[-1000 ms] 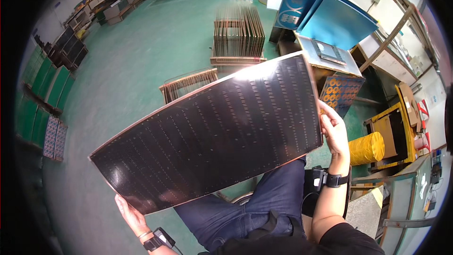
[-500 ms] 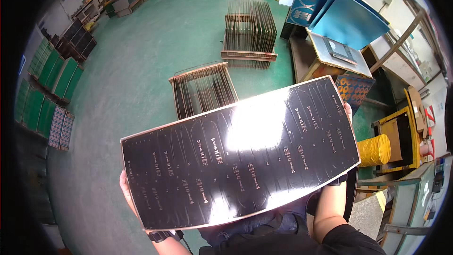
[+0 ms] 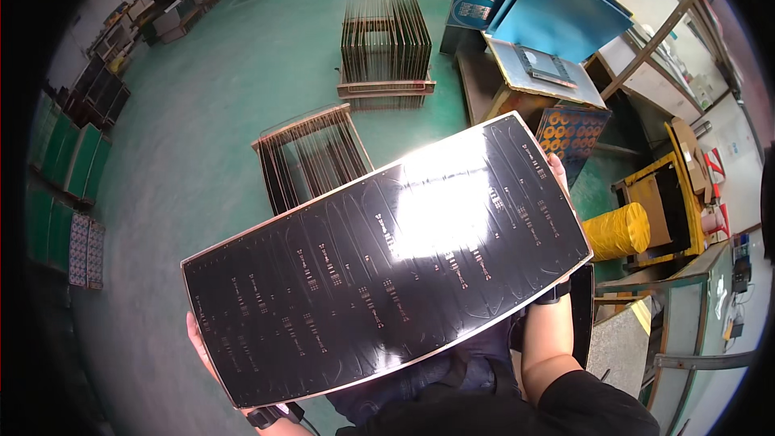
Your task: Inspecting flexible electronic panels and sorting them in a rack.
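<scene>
A large, glossy black circuit board panel (image 3: 339,299) with a thin copper-coloured border spans the space before my body. It slants up to the right, and a bright lamp reflection hides part of its upper face. At its left short edge my left hand (image 3: 198,345) grips the rim, with fingers showing outside and the rest hidden beneath. My right hand (image 3: 556,170) holds the right short edge, fingertips curled over it near the far corner. Beyond the panel stands a slotted rack (image 3: 313,160) with thin upright wires, partly covered by the panel.
A second rack (image 3: 386,48) filled with upright panels stands farther off on the green floor. To the right are a bench (image 3: 517,52) with blue sheets, an orange-patterned panel (image 3: 571,133), a yellow wrapped roll (image 3: 622,230) and a cabinet (image 3: 686,331). Green boards (image 3: 69,157) line the left.
The view has swung right, so racks and bench sit farther left in it. The panel tilts a little more steeply, and its glare has shifted. Both hands keep their hold.
</scene>
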A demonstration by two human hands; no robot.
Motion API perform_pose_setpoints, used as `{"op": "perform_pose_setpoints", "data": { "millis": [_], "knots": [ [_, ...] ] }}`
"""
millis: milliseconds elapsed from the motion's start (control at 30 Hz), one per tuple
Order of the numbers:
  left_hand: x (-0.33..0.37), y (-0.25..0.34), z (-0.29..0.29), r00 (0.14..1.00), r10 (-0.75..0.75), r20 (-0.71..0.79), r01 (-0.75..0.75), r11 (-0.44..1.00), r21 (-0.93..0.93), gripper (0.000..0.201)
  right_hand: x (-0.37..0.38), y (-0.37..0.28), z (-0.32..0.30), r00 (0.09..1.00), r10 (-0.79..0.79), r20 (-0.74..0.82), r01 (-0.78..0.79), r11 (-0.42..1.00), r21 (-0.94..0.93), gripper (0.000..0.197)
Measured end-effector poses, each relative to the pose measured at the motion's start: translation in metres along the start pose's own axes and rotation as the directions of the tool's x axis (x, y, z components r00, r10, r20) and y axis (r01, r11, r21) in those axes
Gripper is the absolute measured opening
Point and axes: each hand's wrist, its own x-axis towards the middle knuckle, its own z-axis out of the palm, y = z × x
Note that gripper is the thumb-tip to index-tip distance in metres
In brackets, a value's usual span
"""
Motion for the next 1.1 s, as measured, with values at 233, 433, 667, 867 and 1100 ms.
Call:
{"op": "perform_pose_setpoints", "data": {
  "millis": [233,433,667,867,1100],
  "knots": [
    [0.001,-0.001,-0.013,0.986,0.024,0.167,-0.037,0.996,0.076,0.053,-0.014,0.015,-0.011,0.991,-0.069,-0.114,0.069,0.998,-0.003,0.032],
    [0.026,-0.033,-0.037,0.903,-0.368,0.221,0.351,0.93,0.111,0.036,0.005,0.04,0.0,0.981,-0.088,-0.171,0.089,0.996,-0.002,0.032],
    [0.037,-0.125,-0.037,0.849,-0.413,0.33,0.5,0.831,-0.244,0.024,-0.015,0.114,0.085,0.902,0.012,0.431,-0.064,0.992,0.106,0.039],
    [0.043,-0.166,-0.012,0.645,-0.706,0.294,0.645,0.709,0.287,0.016,0.015,0.172,0.11,0.966,-0.194,0.17,0.254,0.603,-0.756,0.025],
    [0.115,-0.183,-0.063,0.945,-0.311,0.098,0.195,0.78,0.595,0.025,0.067,0.259,0.093,0.923,-0.032,0.384,0.385,0.14,-0.912,0.047]
  ]
}}
